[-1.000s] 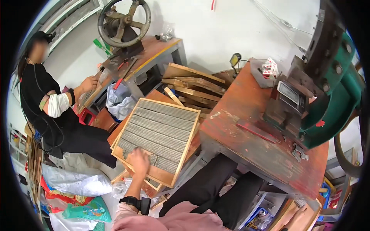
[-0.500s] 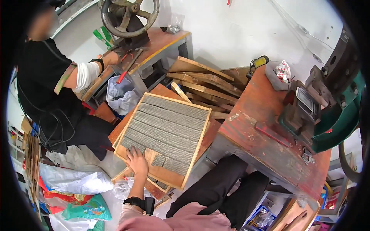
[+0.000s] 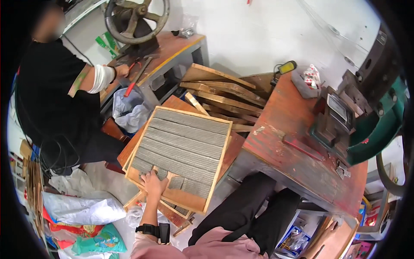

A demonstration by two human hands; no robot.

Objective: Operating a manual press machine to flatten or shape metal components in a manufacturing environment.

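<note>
My left hand (image 3: 154,184) is over the near left part of a shallow wooden tray (image 3: 196,201). Its fingers are bent and closed around a short piece of grey ribbed strip (image 3: 161,173), between fingertips and thumb. Long rows of small grey pieces (image 3: 185,136), packed side by side, fill most of the tray. Right of the hand sit two short grey blocks (image 3: 176,183), with bare wood around them. Another tray lies partly hidden underneath. My right hand is out of sight.
To the right, a worn red-brown bench (image 3: 276,151) carries a green press (image 3: 375,142). Wooden boards (image 3: 228,93) are stacked behind the tray. A co-worker (image 3: 56,95) stands at the left by a bench with a handwheel (image 3: 137,21). Plastic bags (image 3: 82,203) lie on the floor.
My left hand has gone from lying spread on the strips to closing its fingers around a short piece. A gap of wood now shows beside that piece. The view has shifted slightly.
</note>
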